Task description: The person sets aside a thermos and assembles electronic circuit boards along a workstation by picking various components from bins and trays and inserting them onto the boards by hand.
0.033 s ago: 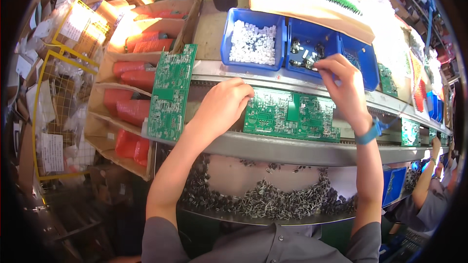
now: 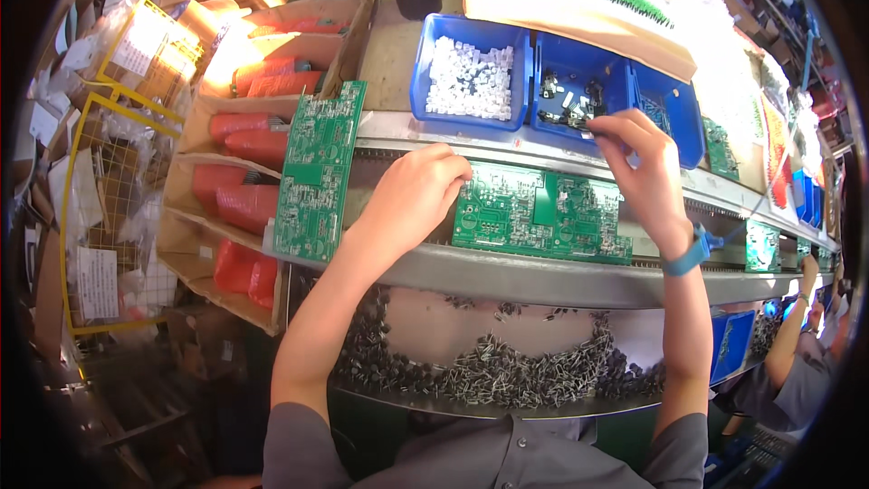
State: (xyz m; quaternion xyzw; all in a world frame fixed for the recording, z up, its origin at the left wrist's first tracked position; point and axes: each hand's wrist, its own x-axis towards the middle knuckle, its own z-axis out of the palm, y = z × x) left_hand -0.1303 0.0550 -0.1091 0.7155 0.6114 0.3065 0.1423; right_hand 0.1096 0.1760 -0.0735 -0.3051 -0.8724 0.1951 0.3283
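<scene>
Heaps of small dark parts (image 2: 507, 371) lie nearest, strewn along the metal tray at six o'clock, between the person's two forearms. Beyond them, on the rail of the surface (image 2: 543, 276), a green circuit board (image 2: 541, 214) lies flat at the centre. The left hand (image 2: 412, 195) rests palm down at the board's nine o'clock edge, fingers curled loosely and touching that edge; whether they pinch anything I cannot tell. A second green board (image 2: 319, 172) stands tilted on the rail further toward nine o'clock, in front of cardboard boxes holding red packets (image 2: 244, 195). The right hand (image 2: 638, 149), a blue band (image 2: 686, 254) on its wrist, reaches past the flat board at one o'clock, thumb and fingertips pinched together at the front rim of a blue bin (image 2: 579, 68) of small dark and silver parts; what they grip is too small to make out. Beside it at twelve o'clock another blue bin (image 2: 425, 63) holds white parts. Another person's arm (image 2: 792, 326) shows at four o'clock.
</scene>
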